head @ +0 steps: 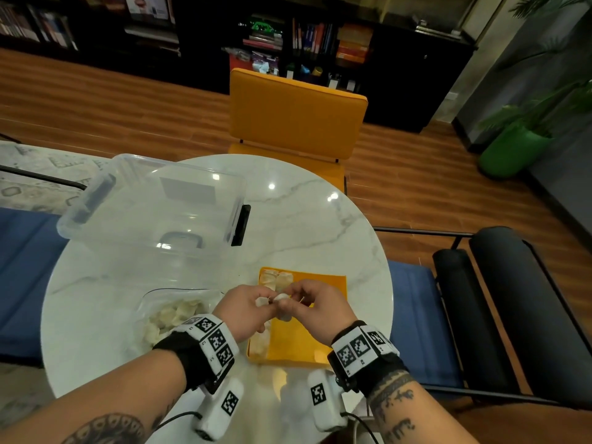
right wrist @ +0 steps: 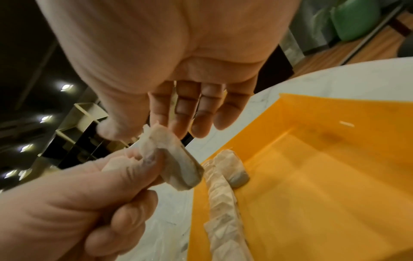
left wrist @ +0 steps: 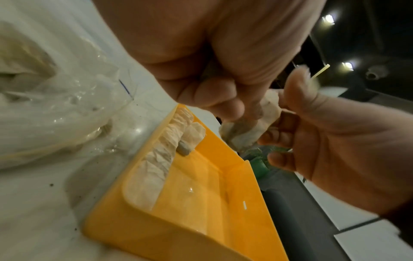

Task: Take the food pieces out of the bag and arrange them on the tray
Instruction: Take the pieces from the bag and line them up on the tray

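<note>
Above the yellow tray [head: 315, 331], both hands share one dumpling [right wrist: 172, 159]: the left hand [right wrist: 73, 203] pinches it, and the right hand [right wrist: 156, 53] has thumb and forefinger on it, other fingers straight. Only the left-wrist view shows the row of dumplings [left wrist: 156, 164] along the tray's wall; the bag [head: 173, 312] sits just left.
</note>
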